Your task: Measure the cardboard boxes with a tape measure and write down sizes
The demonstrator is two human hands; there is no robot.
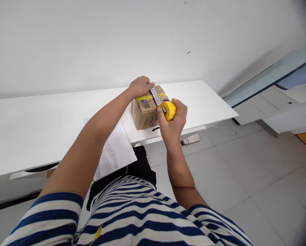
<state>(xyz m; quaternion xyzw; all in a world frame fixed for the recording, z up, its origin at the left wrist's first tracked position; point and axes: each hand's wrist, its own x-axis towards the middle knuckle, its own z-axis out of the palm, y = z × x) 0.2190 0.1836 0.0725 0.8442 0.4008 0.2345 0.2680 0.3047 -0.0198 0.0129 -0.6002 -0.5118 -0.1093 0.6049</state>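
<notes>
**Tape measure [170,110] spanning the box [143,118]**

Your right hand [178,119] grips the tape measure's case by the box's near edge, apparently so the blade [155,95] lies straight across the top. Your left hand [140,86] pinches the blade's far end, likely anchoring it, though fingers partly hide that contact. The white table [201,102] supports the box; a paper sheet [117,143] overhangs its front edge.

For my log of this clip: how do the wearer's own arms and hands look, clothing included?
The left sleeve and right sleeve are short, with navy-blue and white stripes matching the shirt. The left hand and right hand are gloveless. No watch, bracelet or cable shows.
</notes>
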